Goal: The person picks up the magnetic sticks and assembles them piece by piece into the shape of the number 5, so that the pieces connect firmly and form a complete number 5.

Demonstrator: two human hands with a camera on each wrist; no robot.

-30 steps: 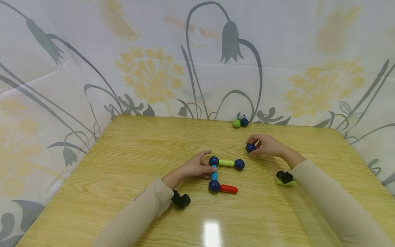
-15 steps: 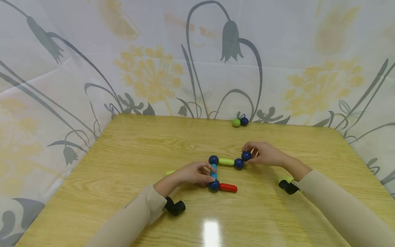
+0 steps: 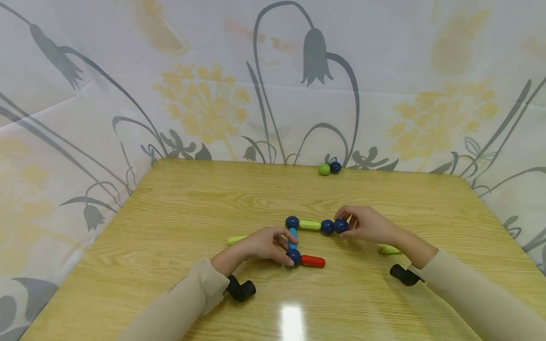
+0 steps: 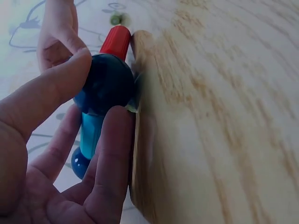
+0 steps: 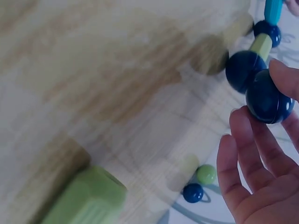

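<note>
A joined figure of dark blue balls and coloured rods lies mid-table in the head view. A light blue rod (image 3: pixel 292 238) links the near corner ball (image 3: pixel 293 257) to the far corner ball (image 3: pixel 292 222). From the near one a red rod (image 3: pixel 313 261) points right; from the far one a yellow-green rod (image 3: pixel 310 225) runs to an end ball (image 3: pixel 327 227). My left hand (image 3: pixel 265 243) pinches the near corner ball between thumb and fingers. Between thumb and fingertips, my right hand (image 3: pixel 368 224) holds a loose blue ball (image 5: pixel 264 98) against the end ball.
A green ball (image 3: pixel 324 169) and another blue ball (image 3: pixel 335 167) sit together at the table's back edge. One yellow-green rod (image 3: pixel 236 240) lies behind my left wrist, another (image 3: pixel 389 249) beside my right wrist. A patterned cloth (image 3: pixel 273 94) hangs behind the table.
My right hand has brought its blue ball toward me and slightly left until it meets the end ball. My left hand has slid from the light blue rod down to the near corner ball.
</note>
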